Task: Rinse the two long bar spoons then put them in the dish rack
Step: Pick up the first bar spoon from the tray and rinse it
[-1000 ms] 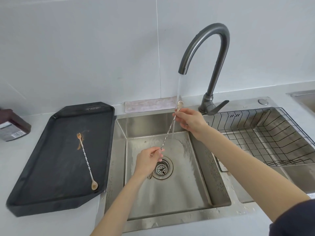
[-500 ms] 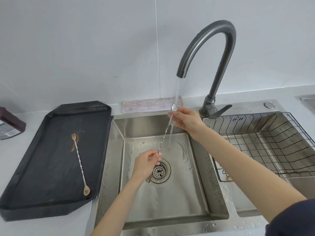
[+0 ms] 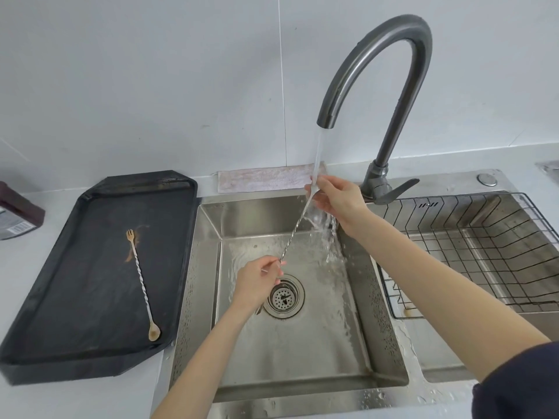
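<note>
The right hand (image 3: 337,202) pinches the upper end of a bar spoon (image 3: 295,234) just under the water stream (image 3: 318,155), and the left hand (image 3: 257,281) pinches its lower end above the drain (image 3: 284,297), so the twisted stem runs tilted between both hands over the sink (image 3: 387,343). To rinse it well, I think the person should roll the stem slowly between the fingers and slide it through the stream, so that water reaches the grooves of the twist and both ends. Both forearms reach forward from the bottom of the view, the right one higher and longer, the left wrist bent down a little. The second bar spoon (image 3: 142,282) lies on the black tray (image 3: 90,362) at the left, beside a brown stain, and is not rinsed yet. The dish rack (image 3: 484,225) stands at the right, near the faucet (image 3: 393,86), and no spoon is visible in it.
</note>
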The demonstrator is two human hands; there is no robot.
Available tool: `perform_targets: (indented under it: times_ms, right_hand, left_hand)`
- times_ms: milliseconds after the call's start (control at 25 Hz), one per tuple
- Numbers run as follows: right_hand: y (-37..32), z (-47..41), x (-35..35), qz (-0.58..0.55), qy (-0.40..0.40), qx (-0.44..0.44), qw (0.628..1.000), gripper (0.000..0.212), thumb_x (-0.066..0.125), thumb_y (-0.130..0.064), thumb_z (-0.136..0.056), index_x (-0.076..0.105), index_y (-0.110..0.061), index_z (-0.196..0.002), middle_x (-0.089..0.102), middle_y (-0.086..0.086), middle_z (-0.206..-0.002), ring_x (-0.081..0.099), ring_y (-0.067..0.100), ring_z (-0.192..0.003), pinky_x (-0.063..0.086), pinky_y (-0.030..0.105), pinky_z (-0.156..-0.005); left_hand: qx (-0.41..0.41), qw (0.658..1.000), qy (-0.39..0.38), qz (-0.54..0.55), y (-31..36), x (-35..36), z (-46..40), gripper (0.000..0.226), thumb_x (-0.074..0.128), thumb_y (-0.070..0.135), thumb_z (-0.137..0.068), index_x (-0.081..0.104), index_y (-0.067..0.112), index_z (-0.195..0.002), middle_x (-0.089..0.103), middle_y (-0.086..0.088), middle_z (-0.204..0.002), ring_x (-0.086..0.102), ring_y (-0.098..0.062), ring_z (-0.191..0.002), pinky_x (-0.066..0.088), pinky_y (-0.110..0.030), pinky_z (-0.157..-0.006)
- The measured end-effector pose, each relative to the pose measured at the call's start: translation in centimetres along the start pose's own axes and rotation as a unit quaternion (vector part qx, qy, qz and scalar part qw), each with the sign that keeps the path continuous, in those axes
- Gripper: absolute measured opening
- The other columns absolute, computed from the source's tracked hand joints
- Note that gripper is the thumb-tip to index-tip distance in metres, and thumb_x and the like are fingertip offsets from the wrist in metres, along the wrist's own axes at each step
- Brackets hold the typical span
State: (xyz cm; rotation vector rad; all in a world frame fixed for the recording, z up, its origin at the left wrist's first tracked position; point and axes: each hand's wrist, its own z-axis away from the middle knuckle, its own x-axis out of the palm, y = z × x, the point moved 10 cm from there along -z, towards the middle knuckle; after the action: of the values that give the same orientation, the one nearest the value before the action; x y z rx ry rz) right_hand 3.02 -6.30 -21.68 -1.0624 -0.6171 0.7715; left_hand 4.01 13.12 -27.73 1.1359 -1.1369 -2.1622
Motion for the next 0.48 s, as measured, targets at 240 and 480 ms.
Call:
perform_targets:
  times_ms: [240,480]
  right_hand:
    - [-0.7,0.0,0.0,-0.002,0.009,-0.013,1.000,0.030,0.059,-0.007,-0.087,0.058,-0.002,-0.117,0.065,0.001,-0.079,0.052,0.011,-0.059,0.047,0.021,-0.065]
    - [-2.6,1.3,1.9,-0.029,-0.096,-0.025,0.995,0.018,0.058,-0.008,-0.089,0.058,-0.016,-0.105,0.061,-0.004,-0.084,0.061,0.004,-0.074,0.052,0.011,-0.064]
  left_hand:
    - [0.026,0.999,-0.018,-0.014,1.4,0.0,0.1,0.014,0.057,0.023,-0.089,0.068,0.015,-0.090,0.060,0.010,-0.063,0.053,0.011,-0.039,0.041,0.000,-0.052]
    - [0.032,0.999,-0.030,0.000,1.8,0.4,-0.2,0.024,0.051,0.019,-0.092,0.070,0.011,-0.104,0.062,0.010,-0.066,0.054,0.013,-0.041,0.039,0.004,-0.056]
